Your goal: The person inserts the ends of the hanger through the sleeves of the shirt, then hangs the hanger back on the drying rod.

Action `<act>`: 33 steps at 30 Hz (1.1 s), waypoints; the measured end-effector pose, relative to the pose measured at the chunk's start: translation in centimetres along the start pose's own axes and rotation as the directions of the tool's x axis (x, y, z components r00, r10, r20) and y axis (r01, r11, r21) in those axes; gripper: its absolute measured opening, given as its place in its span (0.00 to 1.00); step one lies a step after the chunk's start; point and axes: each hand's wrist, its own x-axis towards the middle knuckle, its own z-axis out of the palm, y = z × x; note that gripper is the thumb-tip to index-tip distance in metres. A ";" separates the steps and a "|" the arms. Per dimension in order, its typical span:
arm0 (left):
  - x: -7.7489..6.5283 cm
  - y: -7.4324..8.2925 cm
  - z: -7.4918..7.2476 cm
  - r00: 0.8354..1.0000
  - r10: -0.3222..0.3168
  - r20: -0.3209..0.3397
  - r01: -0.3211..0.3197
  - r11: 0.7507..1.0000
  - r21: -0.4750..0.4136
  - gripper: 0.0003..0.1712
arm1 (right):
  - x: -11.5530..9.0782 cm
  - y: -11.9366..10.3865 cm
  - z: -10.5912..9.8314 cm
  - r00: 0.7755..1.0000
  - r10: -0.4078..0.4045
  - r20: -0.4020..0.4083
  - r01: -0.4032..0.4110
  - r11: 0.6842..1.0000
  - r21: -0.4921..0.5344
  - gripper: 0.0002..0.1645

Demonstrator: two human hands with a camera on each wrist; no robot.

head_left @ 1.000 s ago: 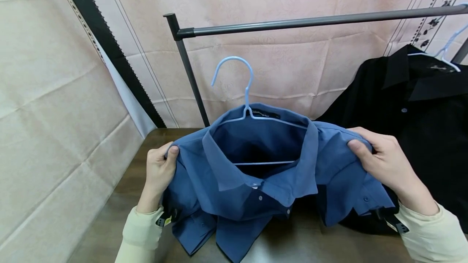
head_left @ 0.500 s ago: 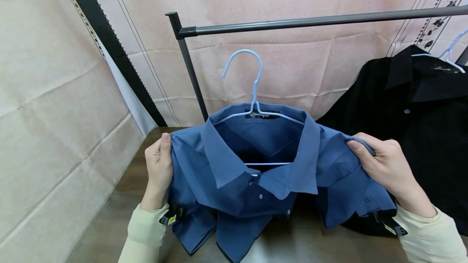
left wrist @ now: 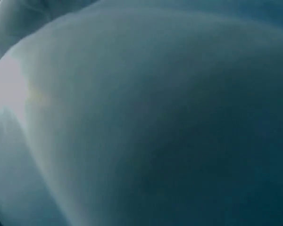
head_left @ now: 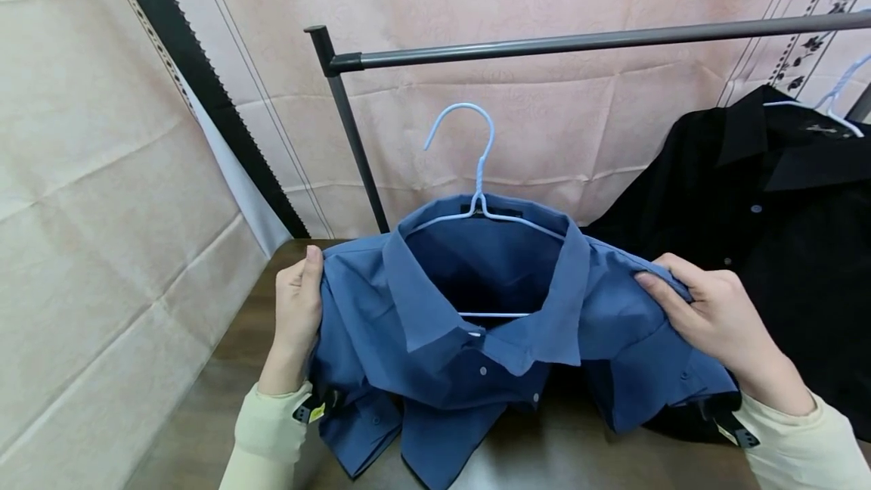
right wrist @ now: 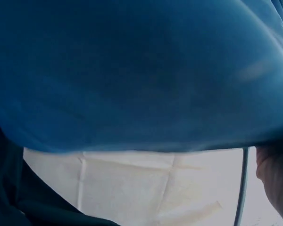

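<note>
A blue collared shirt spreads between both hands, with a light-blue wire hanger inside it. The hanger's hook rises out of the collar, below the rack's bar and apart from it. At the shirt's left shoulder, my left hand grips the cloth, thumb up in front. My right hand pinches the other shoulder between thumb and fingers. Blurred blue cloth fills the left wrist view. In the right wrist view, the shirt covers most of the picture and part of the right hand shows at the edge.
A dark metal rack bar runs across above the shirt, with its upright at left. On the right hangs a black shirt on another light-blue hanger. Below is a brown wooden table; pale patterned cloth hangs behind.
The hanger's hook has shifted right and stands straighter in the collar. My left thumb has gone from lying over the shoulder cloth to pointing up. Both hands keep hold of the shirt.
</note>
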 end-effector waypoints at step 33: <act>-2.3 -7.8 2.7 0.490 -0.499 0.715 0.360 0.863 0.355 0.66 | 7.3 -2.7 0.2 0.613 0.332 -0.717 -0.078 0.928 0.364 0.27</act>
